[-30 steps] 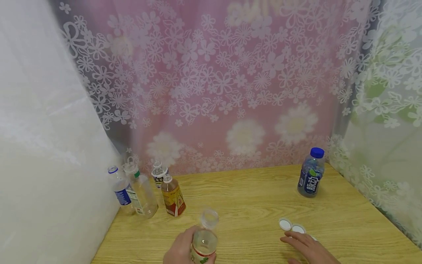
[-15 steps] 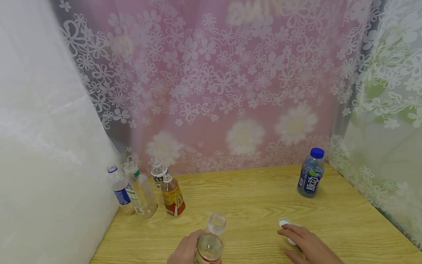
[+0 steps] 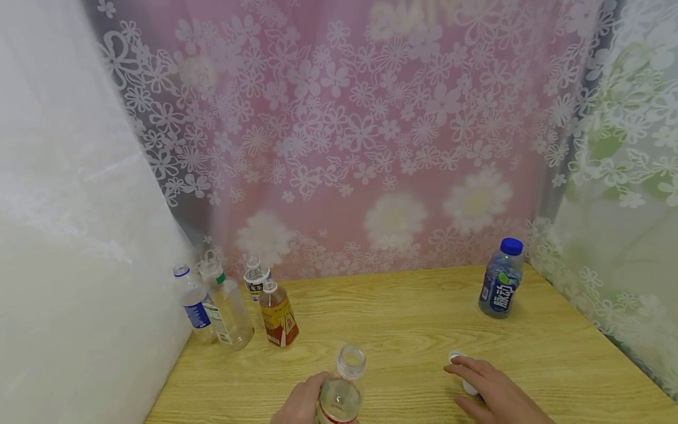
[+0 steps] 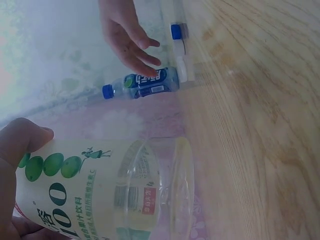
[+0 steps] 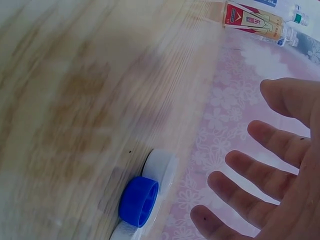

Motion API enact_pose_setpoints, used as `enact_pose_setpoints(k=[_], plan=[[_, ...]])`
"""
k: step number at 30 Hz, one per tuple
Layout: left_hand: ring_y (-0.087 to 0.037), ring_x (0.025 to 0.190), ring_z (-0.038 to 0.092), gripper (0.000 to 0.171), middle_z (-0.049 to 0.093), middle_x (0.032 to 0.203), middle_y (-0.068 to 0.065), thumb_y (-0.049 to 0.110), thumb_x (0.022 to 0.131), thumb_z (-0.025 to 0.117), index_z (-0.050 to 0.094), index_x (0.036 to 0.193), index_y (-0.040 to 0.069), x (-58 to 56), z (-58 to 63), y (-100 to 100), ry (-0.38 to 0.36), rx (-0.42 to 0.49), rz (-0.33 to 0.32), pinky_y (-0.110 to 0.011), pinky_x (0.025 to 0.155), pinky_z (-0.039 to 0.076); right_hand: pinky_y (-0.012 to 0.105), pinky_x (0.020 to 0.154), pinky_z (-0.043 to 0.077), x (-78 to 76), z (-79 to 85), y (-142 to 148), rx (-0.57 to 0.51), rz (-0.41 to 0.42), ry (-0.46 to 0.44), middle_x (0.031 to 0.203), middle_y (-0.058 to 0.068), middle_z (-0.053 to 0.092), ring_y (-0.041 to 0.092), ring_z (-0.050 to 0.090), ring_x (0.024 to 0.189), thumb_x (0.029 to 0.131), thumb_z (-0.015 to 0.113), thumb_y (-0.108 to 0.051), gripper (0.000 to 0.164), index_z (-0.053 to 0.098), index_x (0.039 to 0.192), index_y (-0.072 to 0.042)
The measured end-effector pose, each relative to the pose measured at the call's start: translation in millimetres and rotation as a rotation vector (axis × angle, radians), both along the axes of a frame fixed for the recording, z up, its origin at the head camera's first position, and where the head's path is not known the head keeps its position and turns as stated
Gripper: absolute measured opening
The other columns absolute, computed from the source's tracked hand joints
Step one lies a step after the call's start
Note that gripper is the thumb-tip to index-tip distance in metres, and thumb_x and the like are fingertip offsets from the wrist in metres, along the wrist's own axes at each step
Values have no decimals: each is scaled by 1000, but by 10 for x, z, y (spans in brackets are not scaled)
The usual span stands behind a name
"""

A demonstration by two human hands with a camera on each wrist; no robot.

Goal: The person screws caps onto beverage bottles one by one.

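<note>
My left hand [image 3: 302,401] grips a clear plastic drink bottle [image 3: 340,396], uncapped, its open neck tilted slightly to the right in the head view. Green fruit on its pale label [image 4: 100,175] shows in the left wrist view, where its base stands above the wood. My right hand [image 3: 495,388] hovers with spread fingers over several bottle caps and holds nothing. One white cap [image 3: 456,357] peeks out past the fingertips. The right wrist view shows a blue cap [image 5: 139,201] between a white cap [image 5: 161,165] and another, partly cut off.
A blue-capped bottle [image 3: 500,284] stands at the back right. At the left stand an amber bottle [image 3: 279,318], a tall clear bottle [image 3: 233,312], a blue-labelled bottle [image 3: 197,312] and a small bottle [image 3: 256,280]. A white sheet [image 3: 95,265] borders the left side.
The bottle in my left hand has shifted right and slightly down in the head view. My right hand has moved a little left, covering more of the caps.
</note>
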State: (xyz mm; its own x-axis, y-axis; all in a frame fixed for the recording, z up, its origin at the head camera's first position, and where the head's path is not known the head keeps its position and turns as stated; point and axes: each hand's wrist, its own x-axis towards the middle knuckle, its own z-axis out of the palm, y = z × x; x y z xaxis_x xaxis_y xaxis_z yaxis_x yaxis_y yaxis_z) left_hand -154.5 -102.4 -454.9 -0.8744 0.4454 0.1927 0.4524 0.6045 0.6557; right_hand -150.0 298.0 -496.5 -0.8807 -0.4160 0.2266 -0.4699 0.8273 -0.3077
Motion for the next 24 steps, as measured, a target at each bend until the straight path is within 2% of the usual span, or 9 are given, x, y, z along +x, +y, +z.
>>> enact_pose_setpoints(k=[2,4,7,9,14,16,19,24], plan=[[-3,94,62,74,66,108,4,59,79,79,57,129,10,37,-36,1,138,20,-10,-28,73,54,35,83,56,-9,14,-1,-7,-5,-29,136,9,61,30,61,116,99,62,-42,46,59,138,-18],[-4,93,63,71,67,106,1,53,81,80,56,127,4,9,-71,-1,246,69,-72,-27,73,54,37,83,56,-22,27,-1,-5,-14,-56,137,9,60,31,60,117,100,60,-43,47,59,139,-18],[-6,91,65,70,69,103,-4,47,82,81,56,124,-2,-28,-119,-3,368,115,-131,-26,71,55,41,83,56,-48,39,-2,4,-29,-65,137,7,60,32,60,117,99,60,-45,47,60,138,-18],[-5,90,64,71,69,103,-2,50,81,81,57,125,0,-23,-122,2,353,105,-105,-25,69,54,46,83,55,-71,48,-4,2,-41,-88,137,8,59,35,59,117,99,60,-45,47,60,137,-17],[-3,91,61,74,67,104,-1,57,80,79,57,126,4,25,-62,9,232,18,-33,-25,69,52,57,85,52,-141,70,-8,-7,-73,-167,138,10,58,39,57,120,98,62,-45,49,61,136,-14],[-3,92,61,72,66,105,-1,55,81,79,55,127,5,36,-46,2,216,18,-50,-25,70,53,59,86,50,-174,68,-7,4,-85,-177,137,10,58,39,57,120,97,64,-44,48,61,135,-15],[-3,92,60,71,66,106,0,56,81,79,55,127,7,61,-47,-3,233,27,-50,-25,69,52,60,88,49,-216,55,-6,28,-101,-175,138,10,57,39,57,121,95,66,-41,47,61,135,-16],[-4,94,62,67,68,107,-4,49,84,79,55,127,4,-8,-51,-23,212,50,-136,-26,72,53,62,94,45,-265,13,7,56,-104,-162,141,15,55,42,54,124,94,70,-34,48,60,136,-14]])
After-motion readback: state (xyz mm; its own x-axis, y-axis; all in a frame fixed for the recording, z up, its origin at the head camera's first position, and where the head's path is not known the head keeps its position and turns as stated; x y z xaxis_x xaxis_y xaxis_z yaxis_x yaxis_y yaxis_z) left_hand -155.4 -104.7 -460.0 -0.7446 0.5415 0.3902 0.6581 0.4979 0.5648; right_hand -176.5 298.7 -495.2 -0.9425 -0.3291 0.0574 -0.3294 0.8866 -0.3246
